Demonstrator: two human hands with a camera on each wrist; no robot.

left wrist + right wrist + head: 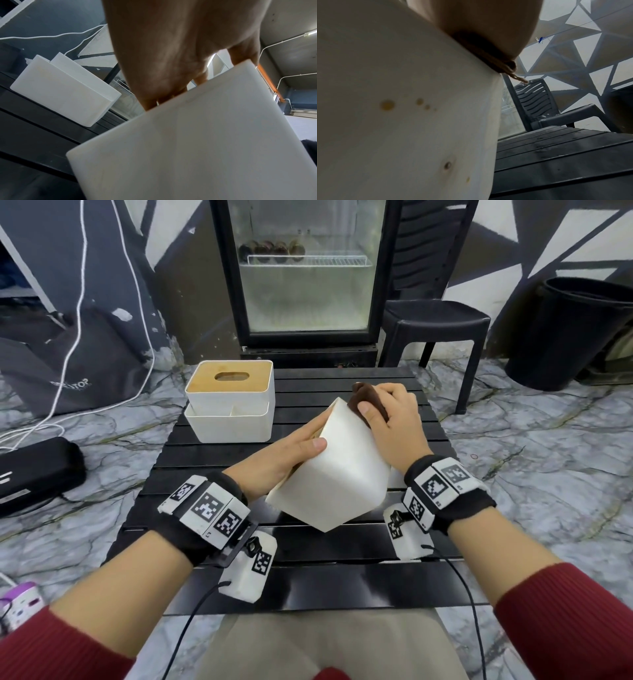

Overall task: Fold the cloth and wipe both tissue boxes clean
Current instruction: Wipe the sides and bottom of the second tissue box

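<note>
A white tissue box (339, 470) is tipped on one edge over the black slatted table (308, 570). My left hand (291, 450) grips its left side, thumb on the upturned white face, fingers behind. My right hand (394, 419) holds a folded brown cloth (368, 402) and presses it on the box's far upper corner. In the right wrist view the cloth (488, 54) sits between palm and box (402, 108), which shows yellowish spots. The left wrist view shows the box face (197, 142) under my fingers (150, 102). A second tissue box (231, 409) with a wooden lid stands upright at far left.
A glass-door fridge (305, 268) stands behind the table, a black plastic chair (435, 337) at the right, a black bin (575, 330) further right. Bags and white cables (68, 354) lie on the marble floor at left, with a black case (34, 470).
</note>
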